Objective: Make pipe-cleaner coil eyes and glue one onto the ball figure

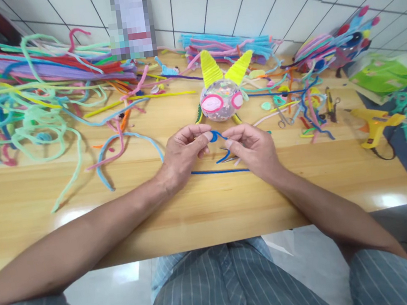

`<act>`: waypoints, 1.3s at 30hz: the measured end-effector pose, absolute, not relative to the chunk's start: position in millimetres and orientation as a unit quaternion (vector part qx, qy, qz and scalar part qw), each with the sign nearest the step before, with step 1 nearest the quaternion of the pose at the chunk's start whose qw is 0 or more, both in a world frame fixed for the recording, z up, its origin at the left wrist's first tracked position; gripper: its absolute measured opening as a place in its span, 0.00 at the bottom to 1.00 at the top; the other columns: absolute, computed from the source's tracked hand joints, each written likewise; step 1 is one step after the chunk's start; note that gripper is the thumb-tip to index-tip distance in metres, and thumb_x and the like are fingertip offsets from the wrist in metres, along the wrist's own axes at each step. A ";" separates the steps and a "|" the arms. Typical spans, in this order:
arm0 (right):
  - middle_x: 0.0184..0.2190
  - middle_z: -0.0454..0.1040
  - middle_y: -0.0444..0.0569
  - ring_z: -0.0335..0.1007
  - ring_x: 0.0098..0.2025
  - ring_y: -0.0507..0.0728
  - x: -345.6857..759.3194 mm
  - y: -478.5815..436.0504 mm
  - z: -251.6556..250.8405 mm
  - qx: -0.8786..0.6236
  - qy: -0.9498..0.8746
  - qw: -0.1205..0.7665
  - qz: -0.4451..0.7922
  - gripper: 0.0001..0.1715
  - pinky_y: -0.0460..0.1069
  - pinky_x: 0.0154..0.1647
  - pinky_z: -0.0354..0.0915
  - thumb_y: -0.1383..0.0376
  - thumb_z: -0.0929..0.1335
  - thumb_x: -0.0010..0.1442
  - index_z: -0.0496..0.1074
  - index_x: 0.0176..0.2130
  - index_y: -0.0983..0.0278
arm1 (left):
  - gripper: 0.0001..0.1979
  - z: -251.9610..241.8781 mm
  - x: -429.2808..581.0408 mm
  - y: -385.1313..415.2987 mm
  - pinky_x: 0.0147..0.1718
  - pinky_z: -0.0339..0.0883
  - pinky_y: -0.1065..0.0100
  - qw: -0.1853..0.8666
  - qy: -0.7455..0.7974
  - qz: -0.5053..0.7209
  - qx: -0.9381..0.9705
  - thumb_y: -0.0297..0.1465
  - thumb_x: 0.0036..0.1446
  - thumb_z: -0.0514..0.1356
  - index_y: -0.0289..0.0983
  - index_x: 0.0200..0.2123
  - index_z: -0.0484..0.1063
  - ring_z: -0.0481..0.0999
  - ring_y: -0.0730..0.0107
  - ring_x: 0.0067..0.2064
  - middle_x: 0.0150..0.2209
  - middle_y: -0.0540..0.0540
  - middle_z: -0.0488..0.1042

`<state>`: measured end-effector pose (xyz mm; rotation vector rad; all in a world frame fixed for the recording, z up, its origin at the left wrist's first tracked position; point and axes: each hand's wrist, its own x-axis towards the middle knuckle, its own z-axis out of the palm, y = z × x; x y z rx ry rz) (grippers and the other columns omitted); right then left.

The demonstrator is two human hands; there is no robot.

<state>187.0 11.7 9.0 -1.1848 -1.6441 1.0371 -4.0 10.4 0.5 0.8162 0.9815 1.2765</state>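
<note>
As the left grip and right grip pinch closed, the coiled blue strip they hold spans between them.

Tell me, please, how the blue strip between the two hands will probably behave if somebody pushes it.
The blue strip likely bends easily, since it curls between the left hand and the right hand. It is probably light, being thin. The picture is too blurred to judge slipperiness.

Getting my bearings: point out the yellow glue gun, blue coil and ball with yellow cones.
Yellow glue gun (pixel 375 124): head view, main body.
Blue coil (pixel 214 136): head view, curled part.
Ball (pixel 223 101): head view, its front.
</note>
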 end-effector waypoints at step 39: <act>0.37 0.86 0.46 0.83 0.38 0.55 173.4 0.8 -11.9 -0.451 -0.647 0.479 0.386 0.10 0.52 0.41 0.78 0.59 0.76 0.62 0.81 0.43 0.60 | 0.12 0.0 0.5 -1.9 0.32 0.66 0.73 0.688 0.396 0.551 0.258 0.32 0.48 0.78 0.37 0.36 0.83 0.77 0.76 0.31 0.29 0.51 0.80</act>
